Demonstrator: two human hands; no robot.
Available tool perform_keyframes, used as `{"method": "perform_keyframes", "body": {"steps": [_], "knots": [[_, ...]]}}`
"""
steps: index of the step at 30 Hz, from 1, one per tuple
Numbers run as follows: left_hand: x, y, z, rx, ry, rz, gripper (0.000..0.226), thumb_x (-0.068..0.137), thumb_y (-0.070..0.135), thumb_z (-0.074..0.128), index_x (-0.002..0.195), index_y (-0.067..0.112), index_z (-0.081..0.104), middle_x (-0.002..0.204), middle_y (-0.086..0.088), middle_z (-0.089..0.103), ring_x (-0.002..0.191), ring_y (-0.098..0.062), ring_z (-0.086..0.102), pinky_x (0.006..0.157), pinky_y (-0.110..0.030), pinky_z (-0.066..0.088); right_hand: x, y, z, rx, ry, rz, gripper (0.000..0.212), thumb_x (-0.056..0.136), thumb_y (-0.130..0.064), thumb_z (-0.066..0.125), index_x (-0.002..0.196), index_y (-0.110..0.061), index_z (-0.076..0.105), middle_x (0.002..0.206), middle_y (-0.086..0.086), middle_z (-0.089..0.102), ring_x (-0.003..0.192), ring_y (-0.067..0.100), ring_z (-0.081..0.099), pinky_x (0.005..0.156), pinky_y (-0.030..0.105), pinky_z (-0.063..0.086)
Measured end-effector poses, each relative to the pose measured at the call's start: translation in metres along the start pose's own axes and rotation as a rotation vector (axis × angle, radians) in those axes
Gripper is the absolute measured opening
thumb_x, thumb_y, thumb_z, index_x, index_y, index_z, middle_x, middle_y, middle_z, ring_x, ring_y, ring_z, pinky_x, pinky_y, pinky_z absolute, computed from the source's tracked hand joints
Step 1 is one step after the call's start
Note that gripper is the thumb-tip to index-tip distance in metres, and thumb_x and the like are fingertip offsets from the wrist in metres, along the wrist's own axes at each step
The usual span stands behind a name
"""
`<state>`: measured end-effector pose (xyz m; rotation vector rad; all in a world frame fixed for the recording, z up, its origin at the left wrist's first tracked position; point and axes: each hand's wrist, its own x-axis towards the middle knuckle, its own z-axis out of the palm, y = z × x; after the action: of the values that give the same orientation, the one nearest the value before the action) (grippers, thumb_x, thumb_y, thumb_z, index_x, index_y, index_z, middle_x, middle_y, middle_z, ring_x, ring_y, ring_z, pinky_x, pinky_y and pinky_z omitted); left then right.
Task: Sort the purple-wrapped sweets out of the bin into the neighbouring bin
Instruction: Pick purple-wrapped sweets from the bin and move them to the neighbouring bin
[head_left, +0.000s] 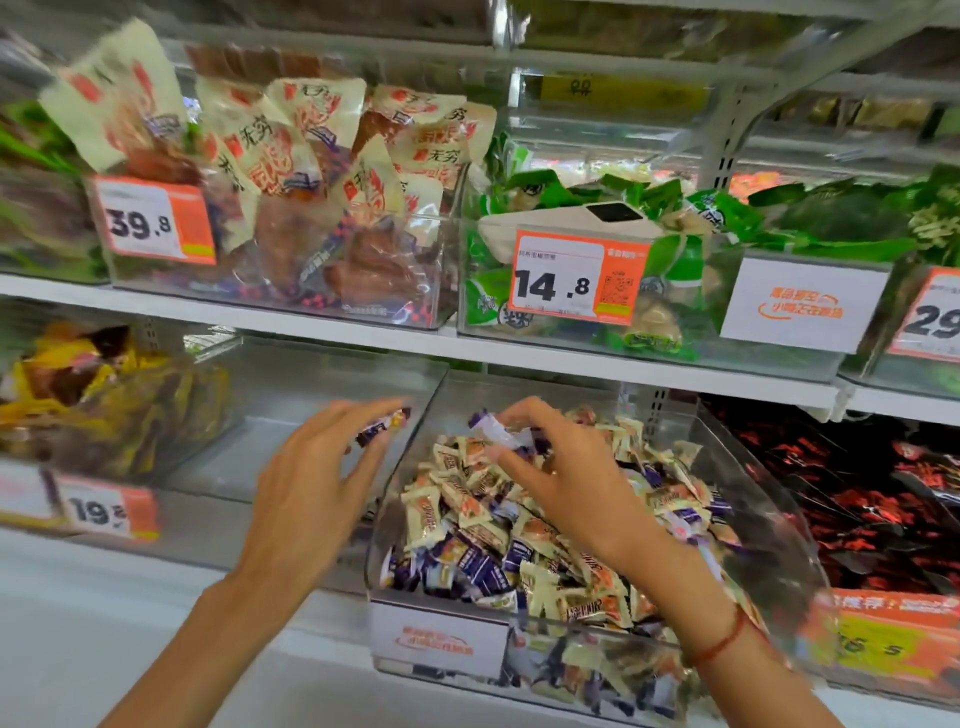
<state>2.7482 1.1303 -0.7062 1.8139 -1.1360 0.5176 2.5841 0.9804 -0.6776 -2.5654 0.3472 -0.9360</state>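
Two hands work: left hand (311, 467) pinches a small purple-wrapped sweet (382, 426) over the empty clear plastic bin (291, 395) to drop it; right hand (561, 467) pinches another purple-wrapped sweet (493, 428) above the clear bin of mixed sweets (769, 499).

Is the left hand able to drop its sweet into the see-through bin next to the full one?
Probably yes. The left hand, pinching a purple-wrapped sweet, is already over the neighbouring bin, whose top is open, with nothing between them.

white shop shelves (363, 332) under bright, seemingly overhead light, orange price tags (576, 278) clipped along.
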Motion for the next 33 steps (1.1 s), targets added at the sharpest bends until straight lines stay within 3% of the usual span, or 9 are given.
{"method": "perform_keyframes", "body": {"steps": [2, 7, 11, 14, 20, 23, 28, 31, 33], "knots": [[0.001, -0.026, -0.004, 0.081, -0.016, -0.057, 0.025, 0.091, 0.020, 0.060, 0.113, 0.030, 0.066, 0.106, 0.018, 0.057, 0.087, -0.009, 0.056, 0.068, -0.023, 0.041, 0.022, -0.018, 0.025, -0.008, -0.024, -0.061, 0.016, 0.089, -0.030, 0.067, 0.102, -0.022, 0.064, 0.073, -0.011, 0.062, 0.062, 0.001, 0.055, 0.056, 0.017, 0.040], [0.000, -0.069, -0.004, 0.192, -0.101, -0.172, 0.026, 0.089, 0.014, 0.064, 0.113, 0.024, 0.068, 0.109, 0.007, 0.066, 0.098, -0.021, 0.062, 0.074, -0.029, 0.043, 0.072, -0.028, 0.081, -0.092, -0.191, -0.060, 0.013, 0.090, -0.019, 0.063, 0.102, -0.021, 0.069, 0.097, 0.002, 0.071, 0.088, 0.021, 0.064, 0.075, 0.038, 0.052], [-0.006, -0.083, 0.001, 0.139, -0.174, -0.254, 0.030, 0.090, 0.016, 0.062, 0.115, 0.032, 0.064, 0.108, 0.011, 0.068, 0.097, -0.017, 0.065, 0.072, -0.028, 0.045, 0.086, -0.021, 0.092, -0.195, -0.343, -0.046, 0.028, 0.096, -0.024, 0.054, 0.123, -0.026, 0.061, 0.128, 0.001, 0.062, 0.114, 0.022, 0.056, 0.096, 0.036, 0.043], [-0.010, -0.083, 0.003, 0.112, -0.165, -0.259, 0.031, 0.091, 0.018, 0.060, 0.114, 0.038, 0.062, 0.103, 0.012, 0.068, 0.093, -0.014, 0.064, 0.070, -0.028, 0.046, 0.078, -0.018, 0.077, -0.155, -0.344, -0.024, 0.027, 0.097, -0.027, 0.054, 0.122, -0.029, 0.062, 0.132, -0.001, 0.058, 0.115, 0.019, 0.057, 0.101, 0.038, 0.040], [-0.012, -0.037, -0.005, 0.042, -0.054, -0.007, 0.018, 0.095, 0.023, 0.056, 0.109, 0.031, 0.064, 0.100, 0.024, 0.060, 0.087, 0.004, 0.054, 0.070, -0.005, 0.040, 0.025, -0.004, 0.023, -0.139, -0.269, 0.007, 0.021, 0.093, -0.034, 0.059, 0.114, -0.037, 0.063, 0.118, -0.021, 0.062, 0.106, -0.005, 0.053, 0.096, 0.025, 0.045], [-0.018, -0.014, -0.002, 0.015, -0.153, 0.194, 0.024, 0.094, 0.036, 0.046, 0.110, 0.032, 0.063, 0.104, 0.023, 0.060, 0.095, 0.008, 0.053, 0.079, -0.010, 0.043, 0.000, 0.008, 0.010, -0.195, -0.367, 0.028, 0.032, 0.090, -0.041, 0.061, 0.121, -0.043, 0.057, 0.128, -0.023, 0.056, 0.116, -0.004, 0.050, 0.101, 0.025, 0.043], [-0.025, 0.016, 0.010, 0.001, -0.394, 0.339, 0.039, 0.089, 0.020, 0.060, 0.123, 0.039, 0.058, 0.122, 0.028, 0.056, 0.101, 0.024, 0.042, 0.087, -0.005, 0.039, -0.034, 0.019, 0.017, -0.329, -0.385, -0.034, 0.056, 0.093, -0.049, 0.051, 0.144, -0.048, 0.027, 0.144, -0.016, 0.043, 0.129, 0.007, 0.041, 0.108, 0.033, 0.037], [-0.021, 0.028, 0.025, 0.063, -0.488, 0.403, 0.052, 0.095, 0.025, 0.056, 0.140, 0.042, 0.038, 0.145, 0.026, 0.034, 0.131, 0.006, 0.035, 0.100, -0.012, 0.026, -0.041, 0.024, 0.006, -0.423, -0.291, -0.036, 0.054, 0.095, -0.051, 0.047, 0.146, -0.040, 0.030, 0.147, -0.013, 0.041, 0.133, 0.011, 0.038, 0.110, 0.034, 0.034], [-0.014, 0.031, 0.035, 0.164, -0.540, 0.430, 0.052, 0.097, 0.031, 0.052, 0.144, 0.040, 0.033, 0.148, 0.024, 0.031, 0.132, -0.001, 0.038, 0.102, -0.018, 0.034, -0.044, 0.024, -0.008, -0.436, -0.264, -0.046, 0.046, 0.097, -0.048, 0.045, 0.142, -0.037, 0.041, 0.144, -0.013, 0.045, 0.130, 0.010, 0.040, 0.107, 0.028, 0.035]]}}
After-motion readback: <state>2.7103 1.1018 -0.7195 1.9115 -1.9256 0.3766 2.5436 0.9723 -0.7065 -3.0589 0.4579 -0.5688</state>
